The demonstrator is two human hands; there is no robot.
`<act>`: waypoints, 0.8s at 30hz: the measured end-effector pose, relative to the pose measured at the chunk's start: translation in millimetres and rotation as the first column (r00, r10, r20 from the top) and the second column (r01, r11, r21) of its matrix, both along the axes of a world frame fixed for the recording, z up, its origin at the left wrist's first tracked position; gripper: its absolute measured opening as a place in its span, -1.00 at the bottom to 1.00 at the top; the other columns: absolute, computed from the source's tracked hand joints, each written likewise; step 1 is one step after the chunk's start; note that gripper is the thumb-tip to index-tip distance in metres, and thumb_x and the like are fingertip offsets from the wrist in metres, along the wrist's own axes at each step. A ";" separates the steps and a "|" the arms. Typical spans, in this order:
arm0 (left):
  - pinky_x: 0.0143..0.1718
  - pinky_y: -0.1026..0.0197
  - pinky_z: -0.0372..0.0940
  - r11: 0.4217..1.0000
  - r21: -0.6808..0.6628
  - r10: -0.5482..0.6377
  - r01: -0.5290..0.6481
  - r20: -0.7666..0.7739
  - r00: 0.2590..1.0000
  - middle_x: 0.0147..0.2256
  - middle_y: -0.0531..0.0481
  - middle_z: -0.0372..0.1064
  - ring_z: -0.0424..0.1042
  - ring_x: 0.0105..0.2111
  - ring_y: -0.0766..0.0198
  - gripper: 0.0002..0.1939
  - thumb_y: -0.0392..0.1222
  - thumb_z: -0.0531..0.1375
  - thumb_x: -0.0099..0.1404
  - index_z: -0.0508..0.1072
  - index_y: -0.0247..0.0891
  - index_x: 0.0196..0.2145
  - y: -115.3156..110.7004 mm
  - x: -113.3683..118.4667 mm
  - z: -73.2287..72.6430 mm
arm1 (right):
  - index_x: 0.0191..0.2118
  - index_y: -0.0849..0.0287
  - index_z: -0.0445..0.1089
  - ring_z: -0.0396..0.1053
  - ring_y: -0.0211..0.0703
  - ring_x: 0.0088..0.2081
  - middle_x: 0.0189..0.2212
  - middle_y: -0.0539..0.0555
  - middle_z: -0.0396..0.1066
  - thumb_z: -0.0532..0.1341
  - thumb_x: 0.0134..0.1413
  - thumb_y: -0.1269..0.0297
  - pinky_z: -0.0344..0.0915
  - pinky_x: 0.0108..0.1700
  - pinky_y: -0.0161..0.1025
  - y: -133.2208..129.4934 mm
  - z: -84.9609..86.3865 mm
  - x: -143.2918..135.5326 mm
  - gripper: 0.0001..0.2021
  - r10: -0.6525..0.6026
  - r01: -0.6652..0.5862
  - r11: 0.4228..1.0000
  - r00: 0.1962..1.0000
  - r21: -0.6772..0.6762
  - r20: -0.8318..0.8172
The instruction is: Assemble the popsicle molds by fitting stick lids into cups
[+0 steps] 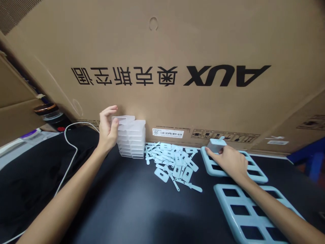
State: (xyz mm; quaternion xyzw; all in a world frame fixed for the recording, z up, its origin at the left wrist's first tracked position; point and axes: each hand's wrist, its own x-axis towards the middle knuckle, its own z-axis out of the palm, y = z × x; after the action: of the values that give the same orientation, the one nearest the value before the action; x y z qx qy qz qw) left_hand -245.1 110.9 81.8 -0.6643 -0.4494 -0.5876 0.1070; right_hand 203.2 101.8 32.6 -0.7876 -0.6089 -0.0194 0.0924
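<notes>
My left hand [108, 127] holds the edge of a translucent white plastic piece at the top of a stack [132, 139], thumb on its near side and the other fingers raised behind it. My right hand [231, 161] grips a small light-blue box-shaped piece [216, 145] over the far light-blue frame [261, 178]. Between the hands lies a pile of small light-blue plastic parts [169, 157], some flat with a slot, others long and thin. Nearer me, a second light-blue frame with rectangular openings [227, 200] lies partly under my right forearm.
A large cardboard box [162, 44] with upside-down print stands behind the black table [142, 203]. At the left are a black jar-like container [54, 117], a white cable [73, 156] and black cloth [27, 176]. A blue support [308, 157] shows at the right.
</notes>
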 end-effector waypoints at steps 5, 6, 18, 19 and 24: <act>-0.09 -0.07 0.32 0.930 0.296 0.188 -0.220 0.131 0.973 -0.03 -0.11 0.26 0.33 0.03 0.11 -0.79 -0.05 0.11 0.44 0.20 -0.19 -0.08 -34.9 -6.2 -5.7 | -0.34 0.19 0.45 0.50 0.31 -0.28 -0.40 0.35 0.51 0.02 0.04 -0.39 0.24 -0.35 -0.05 -1.8 -0.1 -0.3 -0.34 0.009 -0.010 1.000 1.000 0.014 0.021; -0.15 -0.04 0.32 0.921 0.311 0.217 -0.235 0.091 0.972 -0.14 -0.05 0.26 0.35 -0.10 0.15 -0.77 -0.10 0.20 0.37 0.21 -0.18 -0.14 -49.2 -7.2 -13.0 | -0.33 0.19 0.45 0.50 0.30 -0.28 -0.40 0.35 0.50 0.02 0.04 -0.39 0.24 -0.35 -0.04 -1.8 -0.2 -0.1 -0.34 0.012 -0.012 1.000 1.000 0.013 0.020; -0.03 0.06 0.42 0.771 -0.633 -0.311 -0.071 -0.472 0.825 -0.07 -0.08 0.36 0.43 -0.09 0.11 -0.79 -0.08 0.05 0.45 0.41 -0.08 -0.04 -116.6 8.5 -83.9 | -0.33 0.17 0.43 0.49 0.25 -0.25 -0.38 0.28 0.49 0.03 0.03 -0.41 0.21 -0.33 -0.08 -3.6 -1.6 0.6 -0.34 -0.001 0.001 1.000 1.000 0.019 -0.002; -0.01 0.05 0.42 0.777 -0.626 -0.304 -0.075 -0.476 0.825 -0.06 -0.09 0.36 0.43 -0.08 0.09 -0.77 -0.08 0.05 0.45 0.41 -0.08 -0.03 -112.5 8.2 -84.3 | -0.34 0.17 0.43 0.48 0.24 -0.26 -0.39 0.28 0.49 0.03 0.03 -0.41 0.21 -0.33 -0.09 -3.2 -1.2 1.3 -0.35 0.000 0.000 1.000 1.000 0.018 -0.008; 0.07 -0.01 0.37 0.763 -0.638 -0.281 -0.104 -0.472 0.836 -0.01 -0.12 0.33 0.39 -0.01 0.06 -0.70 -0.03 0.04 0.46 0.37 -0.11 0.06 -103.3 6.8 -90.0 | -0.33 0.17 0.41 0.47 0.23 -0.28 -0.43 0.27 0.48 0.02 0.04 -0.39 0.20 -0.31 -0.08 5.0 4.7 8.2 -0.36 0.074 -0.079 0.993 0.996 -0.086 -0.059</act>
State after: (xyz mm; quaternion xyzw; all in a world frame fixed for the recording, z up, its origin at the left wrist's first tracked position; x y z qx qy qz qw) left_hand -238.3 7.6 -8.2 -0.8195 -0.5394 -0.1911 -0.0324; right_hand 211.4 106.8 37.4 -0.7673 -0.6360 0.0329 0.0749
